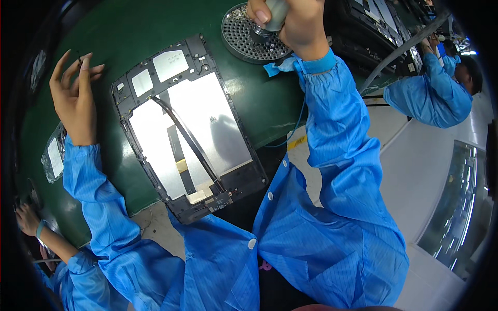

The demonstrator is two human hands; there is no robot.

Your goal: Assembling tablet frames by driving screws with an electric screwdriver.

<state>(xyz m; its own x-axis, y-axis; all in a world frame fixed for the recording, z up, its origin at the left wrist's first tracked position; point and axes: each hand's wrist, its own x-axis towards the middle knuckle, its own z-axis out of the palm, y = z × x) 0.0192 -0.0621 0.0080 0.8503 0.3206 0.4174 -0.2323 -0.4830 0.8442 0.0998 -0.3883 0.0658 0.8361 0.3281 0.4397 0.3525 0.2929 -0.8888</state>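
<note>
An opened tablet (194, 127) lies on the green table, showing silver battery plates, a black frame and a dark ribbon cable running lengthwise. My left hand (77, 98) is raised to the left of it, fingers spread; a small dark spot by one fingertip is too small to name. Beyond the tablet's far right corner, my right hand (303, 23) grips a screwdriver (277, 13) with a thick grey-green body. Its metal lower end is over a round screw tray (231, 44) with many holes and loose screws. The screwdriver's upper part is cut off by the frame edge.
A bagged part (54, 155) lies by my left forearm. Dark trays with device parts (381, 26) stand at the far right, beside a grey hose (399, 52). A blue wrist-strap cord (298, 124) hangs from my right cuff. Co-workers sit at left (57, 243) and right (430, 98).
</note>
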